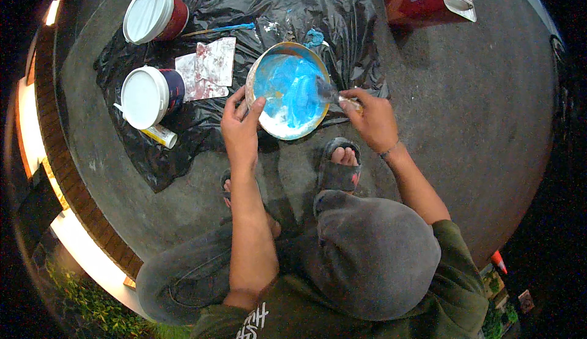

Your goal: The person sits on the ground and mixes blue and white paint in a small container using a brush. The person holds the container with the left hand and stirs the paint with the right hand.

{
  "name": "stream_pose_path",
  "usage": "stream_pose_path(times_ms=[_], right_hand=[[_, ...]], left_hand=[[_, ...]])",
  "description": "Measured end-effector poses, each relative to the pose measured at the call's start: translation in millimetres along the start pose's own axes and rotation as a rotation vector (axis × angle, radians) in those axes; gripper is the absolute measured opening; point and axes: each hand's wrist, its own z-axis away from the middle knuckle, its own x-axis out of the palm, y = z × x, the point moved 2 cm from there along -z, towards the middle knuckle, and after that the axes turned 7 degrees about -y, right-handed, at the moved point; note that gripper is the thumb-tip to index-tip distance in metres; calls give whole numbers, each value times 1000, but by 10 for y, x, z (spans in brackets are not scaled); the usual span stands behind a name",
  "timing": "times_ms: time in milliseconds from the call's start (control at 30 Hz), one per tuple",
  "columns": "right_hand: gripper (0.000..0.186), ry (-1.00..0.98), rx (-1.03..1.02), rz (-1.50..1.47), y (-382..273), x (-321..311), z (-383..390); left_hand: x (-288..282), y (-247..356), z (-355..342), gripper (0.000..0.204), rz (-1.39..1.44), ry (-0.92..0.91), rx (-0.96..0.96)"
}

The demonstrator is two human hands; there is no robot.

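A round tub (288, 94) holds bright blue paint streaked with white, its rim smeared. My left hand (241, 119) grips the tub's left side, thumb at the rim. My right hand (372, 116) is closed on the handle of a putty knife (327, 94), whose blade is in the paint at the tub's right side. Just behind the tub lie a blue-coated stick (235, 27) and a crumpled blue lump (315, 37). To the left are stained paper sheets (205, 67) on a black plastic sheet (153, 168).
Two white-lidded buckets (147, 15) (142, 97) and a white-yellow tube (162, 137) stand or lie at the left. A red container (413, 0) is at the back right. My sandaled feet (339, 165) are below the tub. An orange cone (498, 261) is at the far right.
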Motion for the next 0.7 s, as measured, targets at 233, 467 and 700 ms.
stream_pose_path(times_ms=[233,467,700], right_hand=[[27,-26,-52,-15,47,48,3],[30,-33,20,9,-11,119,23],[31,-34,-20,-38,-24,176,71]], left_hand=[[4,-8,-4,56,11,-21,18],[12,20,30,57,-21,-5,-19],[27,40,32,56,-31,-6,10]])
